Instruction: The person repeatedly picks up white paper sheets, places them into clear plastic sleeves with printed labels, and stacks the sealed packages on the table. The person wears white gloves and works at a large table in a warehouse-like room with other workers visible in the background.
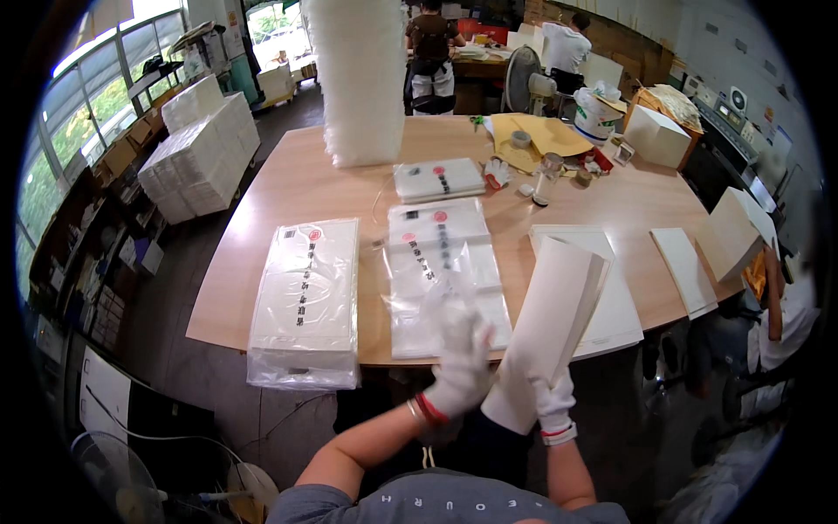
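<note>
My right hand (pixel 555 403), in a white glove with a red cuff, is closed round the lower right edge of a curved stack of cream paper sheets (pixel 555 301), held tilted over the table's front edge. My left hand (pixel 464 362), also gloved, is smeared by motion just left of that stack, over the near end of the printed clear plastic bags (pixel 445 253); its fingers cannot be made out. A flat pile of white sheets (pixel 611 301) lies partly behind the held stack. To the left rests a thick plastic-wrapped packet (pixel 305 288) with dark printing, its near end jutting past the table edge.
A tall white stack (pixel 360 79) stands at the table's far side. Behind the bags lies a folded bag pile (pixel 439 179). A glove (pixel 497 173), a jar (pixel 548 175) and yellow paper (pixel 537 140) lie farther back. A person (pixel 781 306) sits at the right; others work behind.
</note>
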